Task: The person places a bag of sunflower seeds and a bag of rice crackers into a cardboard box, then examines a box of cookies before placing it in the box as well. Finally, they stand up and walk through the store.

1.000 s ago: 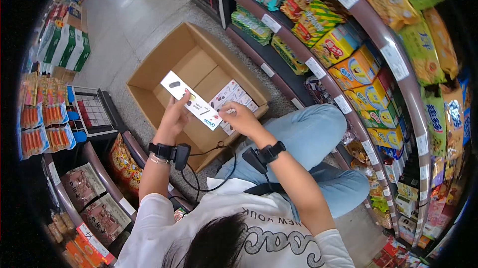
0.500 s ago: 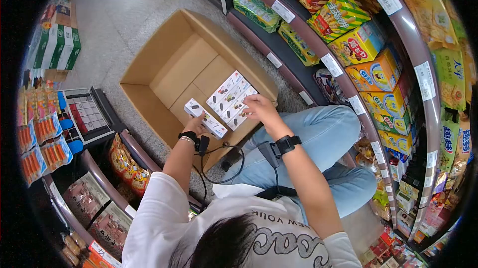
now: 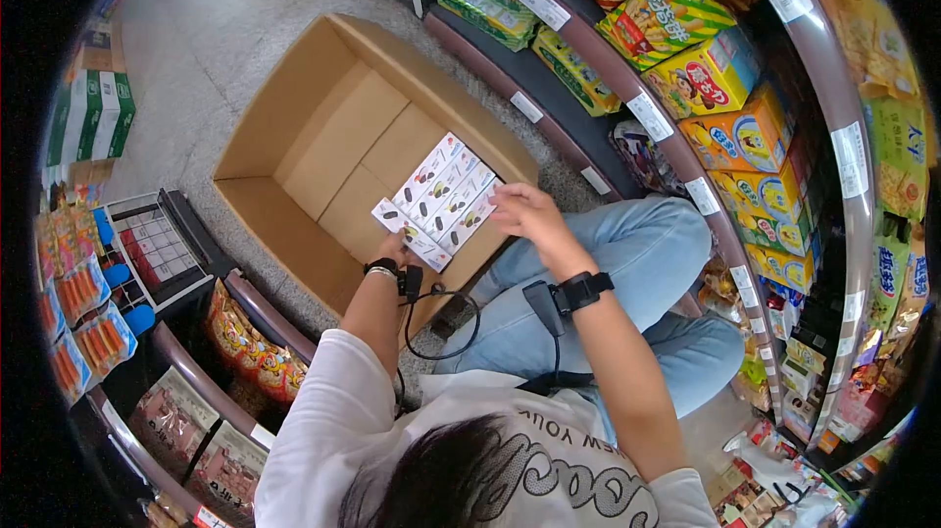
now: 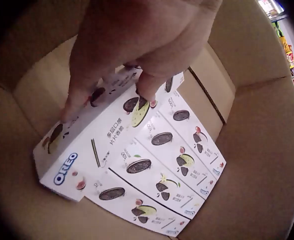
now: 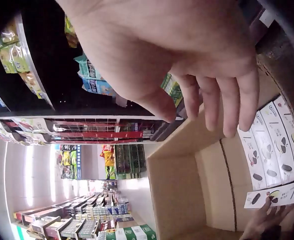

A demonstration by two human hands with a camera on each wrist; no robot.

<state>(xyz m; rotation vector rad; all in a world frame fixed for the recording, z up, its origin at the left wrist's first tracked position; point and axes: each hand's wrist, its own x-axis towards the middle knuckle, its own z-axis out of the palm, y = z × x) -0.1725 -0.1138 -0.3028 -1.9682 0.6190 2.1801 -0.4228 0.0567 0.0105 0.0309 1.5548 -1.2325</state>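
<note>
My left hand [image 3: 392,250] grips a white Oreo box [image 4: 99,142] inside a cardboard carton [image 3: 279,224]. In the left wrist view the thumb lies on its printed top and the fingers reach along its side. This box lies crosswise at the ends of several matching Oreo boxes [image 3: 446,185], set side by side on the carton floor, and partly overlaps them in that view. My right hand [image 3: 537,222] hovers by the right end of the row, near the carton's rim. Its fingers [image 5: 229,100] are loosely extended and hold nothing.
Shelves of packaged snacks [image 3: 676,87] curve along the right. On the left stand a wire rack [image 3: 162,244] and low shelves with bagged food [image 3: 176,410]. My crossed legs [image 3: 627,253] press close to the carton. A cable [image 3: 475,332] loops between my wrists.
My left hand has brought the Oreo box down from above the carton and set it against the ends of the row. The right hand let go of it and moved right.
</note>
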